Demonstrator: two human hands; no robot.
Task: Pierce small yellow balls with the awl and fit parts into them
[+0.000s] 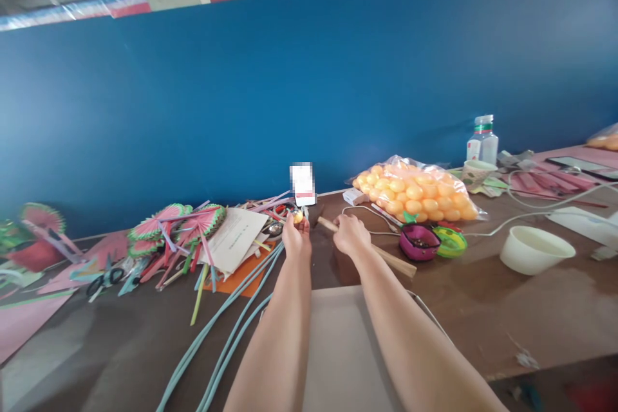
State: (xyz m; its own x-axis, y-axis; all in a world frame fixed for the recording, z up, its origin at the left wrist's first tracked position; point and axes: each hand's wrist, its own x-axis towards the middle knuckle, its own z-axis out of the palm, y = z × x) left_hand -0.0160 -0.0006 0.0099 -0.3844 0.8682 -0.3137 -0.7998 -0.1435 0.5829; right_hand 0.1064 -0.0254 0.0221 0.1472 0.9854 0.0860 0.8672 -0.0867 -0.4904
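Note:
My left hand [296, 236] is stretched far out over the brown table [483, 309] and closed round a small orange ball [297, 215] held at its fingertips. My right hand [352, 236] is beside it, closed on a wooden handle [393, 261] that runs from the far middle of the table toward the right. The handle's far end [322, 222] lies just right of the ball. A clear bag of orange balls [418, 193] sits behind and to the right of my right hand.
A magenta bowl [419, 242], a green bowl [450, 241] and a white bowl [535, 249] stand at right, with white cable [512, 219] and a bottle [483, 140]. Paper fans [178, 222], coloured strips, scissors [103, 281] and blue tubes [226, 328] lie left. A beige board [342, 347] is near me.

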